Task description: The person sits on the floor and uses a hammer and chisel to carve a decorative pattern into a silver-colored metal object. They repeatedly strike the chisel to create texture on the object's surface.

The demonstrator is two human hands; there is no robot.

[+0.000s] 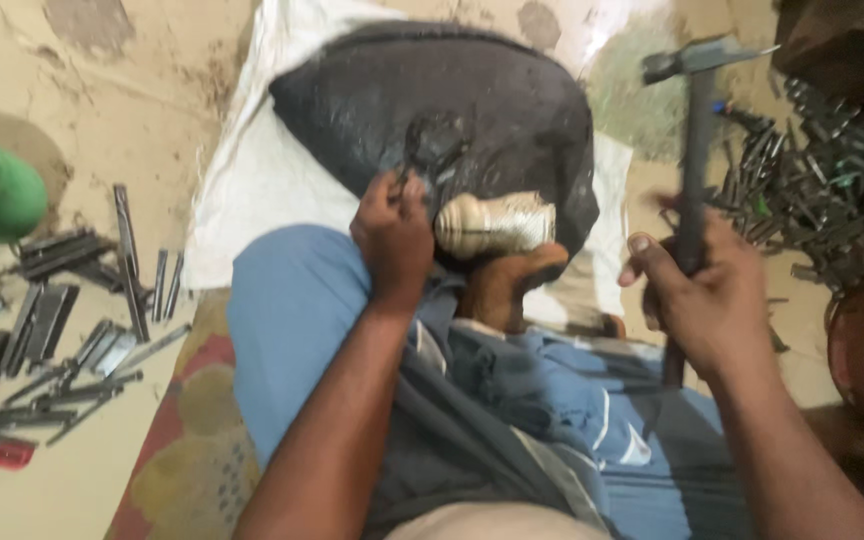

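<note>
Hammer (694, 140) up at upper right, right hand (707, 300) clamped round its handle, left hand (392, 235) fingers pinched on a small chisel (414, 160) against the black pitch mound (442, 120) mid-frame, so I'd say keep that chisel steady and strike square.

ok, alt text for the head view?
Seen from above, the right hand raises a hammer while the left hand holds a small tool against a pale metal piece on a black mound. Metal tools lie scattered on the floor.
</note>
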